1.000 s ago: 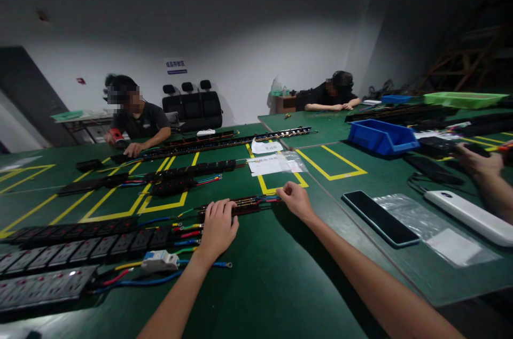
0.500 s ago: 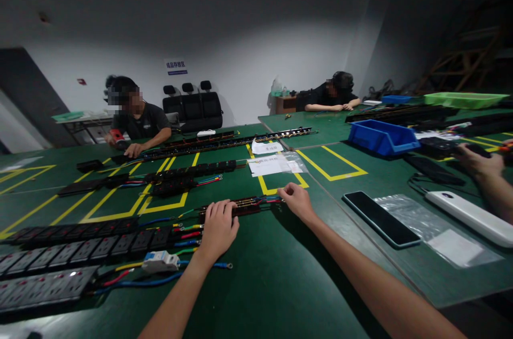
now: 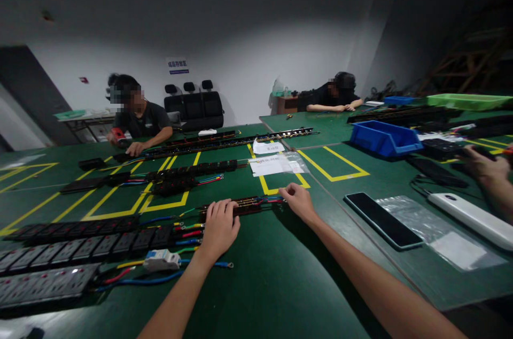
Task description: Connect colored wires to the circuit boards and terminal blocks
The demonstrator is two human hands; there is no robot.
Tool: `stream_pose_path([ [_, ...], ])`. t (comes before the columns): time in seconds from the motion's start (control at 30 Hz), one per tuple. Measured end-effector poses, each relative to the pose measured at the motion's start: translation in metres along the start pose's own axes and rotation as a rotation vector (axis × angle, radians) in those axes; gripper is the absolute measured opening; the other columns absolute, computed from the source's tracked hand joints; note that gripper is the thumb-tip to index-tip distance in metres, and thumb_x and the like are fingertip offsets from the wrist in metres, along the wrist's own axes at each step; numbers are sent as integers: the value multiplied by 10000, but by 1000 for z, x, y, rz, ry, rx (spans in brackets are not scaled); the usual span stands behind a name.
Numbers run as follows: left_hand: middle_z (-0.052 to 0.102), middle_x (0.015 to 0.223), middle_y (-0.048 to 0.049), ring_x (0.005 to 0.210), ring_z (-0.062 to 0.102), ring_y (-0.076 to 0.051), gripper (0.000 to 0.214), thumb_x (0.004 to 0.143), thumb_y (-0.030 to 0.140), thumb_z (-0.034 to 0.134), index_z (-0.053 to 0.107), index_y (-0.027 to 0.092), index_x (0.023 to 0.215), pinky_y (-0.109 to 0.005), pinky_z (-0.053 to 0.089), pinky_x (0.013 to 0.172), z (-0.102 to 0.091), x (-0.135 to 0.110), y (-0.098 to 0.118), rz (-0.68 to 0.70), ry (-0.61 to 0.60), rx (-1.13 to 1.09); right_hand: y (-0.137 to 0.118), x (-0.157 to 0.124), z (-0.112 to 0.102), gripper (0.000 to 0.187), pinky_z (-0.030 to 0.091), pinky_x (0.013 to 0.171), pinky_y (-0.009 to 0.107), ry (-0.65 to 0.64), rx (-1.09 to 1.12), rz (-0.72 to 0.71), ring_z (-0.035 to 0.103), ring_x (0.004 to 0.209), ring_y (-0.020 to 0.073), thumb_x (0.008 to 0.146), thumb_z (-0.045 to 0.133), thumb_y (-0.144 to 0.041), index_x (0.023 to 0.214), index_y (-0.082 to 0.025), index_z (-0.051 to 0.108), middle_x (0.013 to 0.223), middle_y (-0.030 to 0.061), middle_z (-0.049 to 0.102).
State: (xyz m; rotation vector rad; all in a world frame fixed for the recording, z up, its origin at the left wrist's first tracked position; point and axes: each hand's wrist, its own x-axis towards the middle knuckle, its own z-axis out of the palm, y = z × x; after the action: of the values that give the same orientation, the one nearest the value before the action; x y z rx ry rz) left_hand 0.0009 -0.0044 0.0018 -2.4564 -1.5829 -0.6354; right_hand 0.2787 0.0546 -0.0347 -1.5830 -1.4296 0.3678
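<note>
My left hand (image 3: 219, 229) lies over an opened power strip (image 3: 249, 203), its fingers curled across the dark housing. Copper-coloured bars run lengthwise along this strip, and blue, red and green wires (image 3: 269, 200) come out at its right end. There, the thumb and fingers of my right hand (image 3: 298, 202) are pinched on the wire ends; the tips are partly hidden. Left of my left hand lie several black socket strips (image 3: 72, 253) with coloured leads and ring terminals. A white and blue circuit breaker (image 3: 162, 260) sits among the leads of the nearest strip.
A phone (image 3: 382, 221), a clear plastic bag (image 3: 404, 210) and a white power bank-like device (image 3: 473, 220) lie to the right. Farther back are a blue bin (image 3: 385, 138) and paper labels (image 3: 270, 164). Two co-workers sit across the table; another person's hand (image 3: 487, 165) is at right.
Both my hands stay in place on the strip and its wires. The view has shifted very slightly; nothing is visibly taken up or let go.
</note>
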Motion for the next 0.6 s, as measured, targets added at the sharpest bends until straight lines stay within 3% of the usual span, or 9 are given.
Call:
stream_pose_path([
  [0.6, 634, 1279, -90, 1251, 547, -277, 258, 935, 225, 500, 578, 220, 1181, -547, 332, 1153, 4, -1, -3, 13, 24, -18, 2, 1, -1, 347, 335, 581, 267, -25, 14, 19, 535, 595, 164, 802, 566, -508, 609, -223, 529, 602, -1, 585],
])
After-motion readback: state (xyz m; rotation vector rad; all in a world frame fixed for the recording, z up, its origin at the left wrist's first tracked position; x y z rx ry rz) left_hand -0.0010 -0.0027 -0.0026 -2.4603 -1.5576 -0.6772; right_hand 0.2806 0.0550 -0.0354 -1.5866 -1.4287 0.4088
